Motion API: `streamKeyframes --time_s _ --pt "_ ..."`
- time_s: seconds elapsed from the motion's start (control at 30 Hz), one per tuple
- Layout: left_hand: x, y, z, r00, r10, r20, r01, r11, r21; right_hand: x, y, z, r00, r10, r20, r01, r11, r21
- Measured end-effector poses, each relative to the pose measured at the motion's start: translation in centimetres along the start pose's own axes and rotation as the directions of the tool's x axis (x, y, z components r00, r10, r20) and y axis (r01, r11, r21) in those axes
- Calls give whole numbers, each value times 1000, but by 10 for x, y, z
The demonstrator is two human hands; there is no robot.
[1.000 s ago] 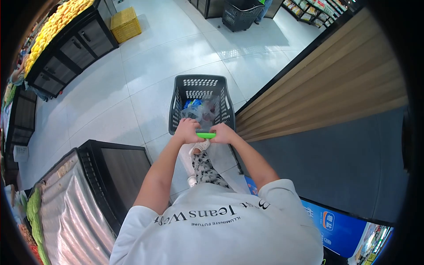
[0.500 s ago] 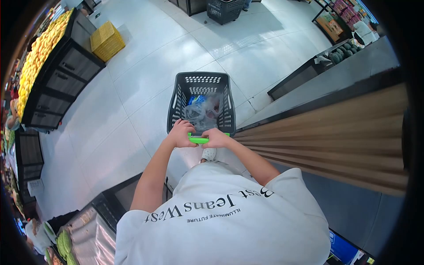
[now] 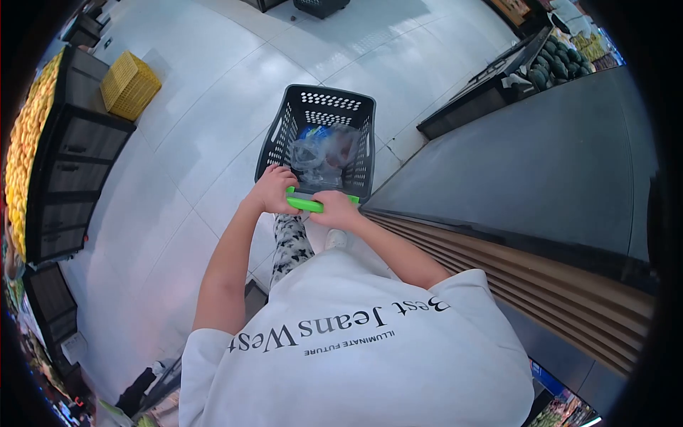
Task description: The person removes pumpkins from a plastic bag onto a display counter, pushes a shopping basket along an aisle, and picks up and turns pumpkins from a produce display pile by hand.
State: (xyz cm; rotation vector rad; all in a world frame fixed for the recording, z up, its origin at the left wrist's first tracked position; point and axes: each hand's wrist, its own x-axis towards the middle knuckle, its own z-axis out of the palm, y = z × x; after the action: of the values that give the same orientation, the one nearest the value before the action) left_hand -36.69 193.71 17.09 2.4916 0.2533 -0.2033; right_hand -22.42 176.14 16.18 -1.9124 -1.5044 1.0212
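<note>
Looking down past a white T-shirt point(image 3: 370, 370), the view shows black lettering that appears upside down, reading "Best Jeans West" with a smaller "ILLUMINATE FUTURE". Beyond it, the left hand point(image 3: 274, 191) and the right hand point(image 3: 334, 211) meet at a bright green handle point(image 3: 304, 205); the grip of each is clenched around it, with the bar's middle bare between them. A patterned trouser leg point(image 3: 290, 245) and a white shoe point(image 3: 336, 240) show just below.

The handle belongs to a dark gray plastic basket point(image 3: 331, 90), straight ahead of the legs. It is deep and open-topped, with rows of round holes in its far wall and slots near the side rims. Crumpled clear bags point(image 3: 309, 156) lie inside, beside a blue item point(image 3: 314, 132) and something dark reddish point(image 3: 341, 148) blurred by plastic. No writing on them can be read. The basket's underside is hidden.

Farther off, on pale floor tiles point(image 3: 199, 121), are a yellow crate point(image 3: 130, 85) at left beside a stand of yellow produce point(image 3: 28, 149), dark green produce point(image 3: 558, 60) at right, and another dark basket point(image 3: 320, 7), cut off at the top.
</note>
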Motion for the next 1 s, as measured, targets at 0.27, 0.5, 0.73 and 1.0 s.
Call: streamKeyframes --time_s 0.27,0.5,0.73,1.0 --pt "128 -22 -2 988 117 100 -114 993 -33 25 61 -45 963 82 -258 -112 989 -100" --pt "261 -27 0 951 242 191 -245 969 -7 50 143 -102 886 191 -422 -236 970 -56" --pt "377 -44 -6 934 231 273 -256 965 58 96 218 -155 817 181 -547 -233 972 -26" --pt "485 -42 -18 915 321 246 -342 938 50 128 279 -225 800 211 -562 -285 957 -47"
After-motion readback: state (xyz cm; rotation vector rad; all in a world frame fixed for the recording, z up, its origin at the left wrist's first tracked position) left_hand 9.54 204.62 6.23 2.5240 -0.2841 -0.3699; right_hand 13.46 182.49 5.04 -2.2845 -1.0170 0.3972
